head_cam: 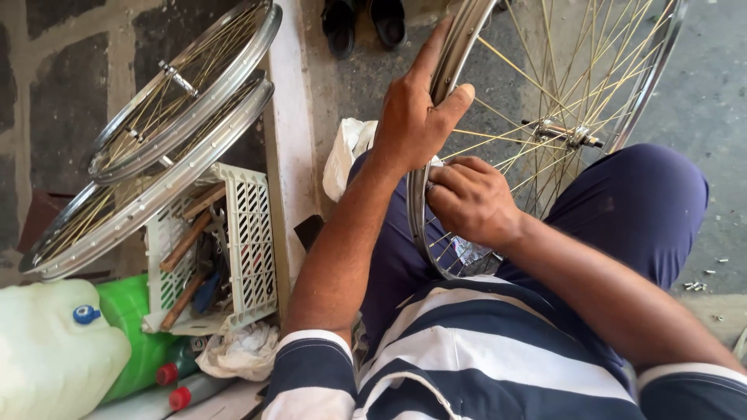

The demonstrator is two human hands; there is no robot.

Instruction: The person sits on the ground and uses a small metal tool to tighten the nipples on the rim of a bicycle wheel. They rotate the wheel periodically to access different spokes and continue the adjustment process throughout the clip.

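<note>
I am holding the bicycle wheel (545, 93) upright between my thighs, its rim running from about seven o'clock near my lap up to twelve o'clock at the top of the view. My left hand (412, 117) is wrapping its grip around the rim (455, 54) at about eleven o'clock, thumb pressing one side, fingers clamped on the other. My right hand (471, 198) is pinching its grip together lower down on the rim; something small may be between the fingertips, but I cannot tell what.

As I judge it, the wheel could be rolling or twisting away if my left grip is slackening, since only my legs and that hand are steadying it. My right fingers are sitting close among the spokes (537, 167), so a sudden turn could be trapping them. The hub axle (572, 136) is sticking out at two o'clock, near my knee.

At nine o'clock two more wheels (167, 117) are leaning over a white plastic crate (249, 241) of tools. A pale jug (54, 350) and green bottle (128, 311) are crowding in at eight o'clock, a white rag (346, 148) is lying just beside my left forearm, and a pair of dark sandals (362, 23) is resting at twelve o'clock.
</note>
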